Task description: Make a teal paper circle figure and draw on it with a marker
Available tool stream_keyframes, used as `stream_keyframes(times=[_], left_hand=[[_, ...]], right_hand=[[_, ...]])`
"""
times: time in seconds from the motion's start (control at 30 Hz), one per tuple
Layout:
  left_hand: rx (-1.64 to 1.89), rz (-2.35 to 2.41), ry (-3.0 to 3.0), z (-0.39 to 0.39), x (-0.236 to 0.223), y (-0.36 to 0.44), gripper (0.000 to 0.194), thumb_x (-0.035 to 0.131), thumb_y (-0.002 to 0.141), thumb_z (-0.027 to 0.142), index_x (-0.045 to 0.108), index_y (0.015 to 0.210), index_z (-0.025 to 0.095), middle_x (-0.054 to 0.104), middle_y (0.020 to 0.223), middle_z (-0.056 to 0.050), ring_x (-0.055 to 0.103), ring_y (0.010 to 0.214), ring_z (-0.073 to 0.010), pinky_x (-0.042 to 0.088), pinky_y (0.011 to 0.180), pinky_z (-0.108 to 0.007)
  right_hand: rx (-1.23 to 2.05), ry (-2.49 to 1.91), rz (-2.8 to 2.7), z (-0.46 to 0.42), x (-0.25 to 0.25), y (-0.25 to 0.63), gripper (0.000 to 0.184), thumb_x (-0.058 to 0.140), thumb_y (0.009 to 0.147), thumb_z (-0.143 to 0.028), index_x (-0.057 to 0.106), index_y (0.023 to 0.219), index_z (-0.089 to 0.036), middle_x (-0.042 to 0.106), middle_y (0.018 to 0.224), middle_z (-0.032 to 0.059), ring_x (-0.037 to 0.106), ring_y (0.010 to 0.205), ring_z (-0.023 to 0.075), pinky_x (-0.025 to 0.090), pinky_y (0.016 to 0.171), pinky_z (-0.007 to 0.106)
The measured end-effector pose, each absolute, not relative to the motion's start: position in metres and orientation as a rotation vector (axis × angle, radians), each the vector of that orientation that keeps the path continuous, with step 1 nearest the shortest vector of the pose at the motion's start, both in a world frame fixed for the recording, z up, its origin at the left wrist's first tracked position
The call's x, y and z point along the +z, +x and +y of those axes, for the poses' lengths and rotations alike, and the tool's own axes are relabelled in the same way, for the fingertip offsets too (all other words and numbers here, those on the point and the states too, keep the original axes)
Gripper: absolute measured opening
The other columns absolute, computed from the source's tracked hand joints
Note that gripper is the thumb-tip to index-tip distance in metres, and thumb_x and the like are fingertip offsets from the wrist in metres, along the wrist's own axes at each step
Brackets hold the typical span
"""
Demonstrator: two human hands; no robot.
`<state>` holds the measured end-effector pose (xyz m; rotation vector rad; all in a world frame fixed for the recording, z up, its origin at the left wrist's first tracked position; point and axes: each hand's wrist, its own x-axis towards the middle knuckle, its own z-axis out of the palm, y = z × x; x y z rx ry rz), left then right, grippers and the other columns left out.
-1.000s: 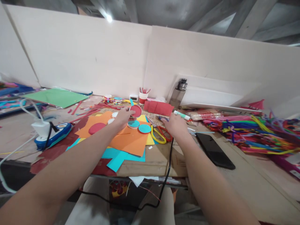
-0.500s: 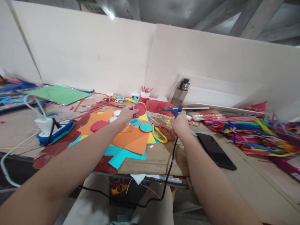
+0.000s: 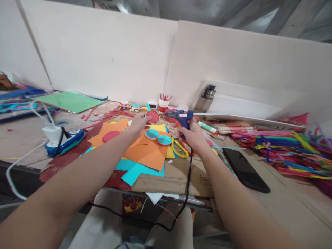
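Observation:
My left hand (image 3: pixel 139 125) pinches a small round red disc with a pale rim (image 3: pixel 152 117); a blue strip (image 3: pixel 148 107) sticks up behind its top edge. In my right hand (image 3: pixel 193 133) is a blue glue gun (image 3: pixel 183 118), a white glue stick jutting from its back and its nozzle pointing left at the disc, close to its edge. Whether the nozzle touches the rim I cannot tell. Below lie two blue-topped discs (image 3: pixel 164 140) on orange paper (image 3: pixel 145 154). A red disc (image 3: pixel 111 136) rests further left, partly behind my left forearm.
Yellow-handled scissors (image 3: pixel 180 149) lie beneath my right hand. A black phone (image 3: pixel 246 169), a capped glue stick (image 3: pixel 207 127) and bundled pipe cleaners (image 3: pixel 287 152) are on the right. A power strip (image 3: pixel 64 142) stands left. The gun's black cord (image 3: pixel 188 180) drops over the table edge.
My right hand has lifted and turned the glue gun, bringing its nozzle left toward the disc. The left hand keeps the disc in nearly the same place. The view has shifted slightly.

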<state>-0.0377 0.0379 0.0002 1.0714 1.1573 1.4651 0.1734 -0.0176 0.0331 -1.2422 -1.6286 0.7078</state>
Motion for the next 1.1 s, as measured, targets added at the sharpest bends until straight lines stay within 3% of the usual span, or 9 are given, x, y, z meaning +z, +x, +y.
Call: stream_keyframes(times=[0.27, 0.6, 1.1], left_hand=[[1.495, 1.192, 1.07, 0.039, -0.001, -0.035, 0.017, 0.064, 0.065, 0.027, 0.06, 0.076, 0.014, 0.065, 0.07, -0.005, 0.057, 0.058, -0.0116, 0.044, 0.053, -0.023], [1.501, 1.173, 1.167, 0.037, 0.0, -0.034, 0.02, 0.065, 0.065, 0.029, 0.061, 0.078, 0.014, 0.063, 0.07, -0.002, 0.056, 0.058, -0.0106, 0.045, 0.053, -0.023], [1.479, 1.158, 1.198, 0.037, -0.001, -0.034, 0.023, 0.067, 0.064, 0.031, 0.063, 0.08, 0.015, 0.065, 0.072, -0.003, 0.057, 0.059, -0.0104, 0.045, 0.053, -0.022]], right_hand=[[0.426, -1.24, -1.932, -0.023, 0.033, 0.169, 0.035, 0.05, 0.08, -0.026, 0.054, 0.113, -0.015, 0.066, 0.091, 0.0077, 0.06, 0.08, 0.0218, 0.048, 0.072, 0.035], [0.277, -1.365, -2.027, -0.026, 0.031, 0.165, 0.039, 0.053, 0.085, -0.024, 0.053, 0.123, -0.014, 0.069, 0.089, 0.0087, 0.063, 0.074, 0.0216, 0.048, 0.067, 0.03], [0.219, -1.409, -2.042, -0.021, 0.026, 0.166, 0.041, 0.052, 0.086, -0.026, 0.054, 0.125, -0.014, 0.071, 0.102, 0.0113, 0.065, 0.084, 0.0243, 0.05, 0.074, 0.033]])
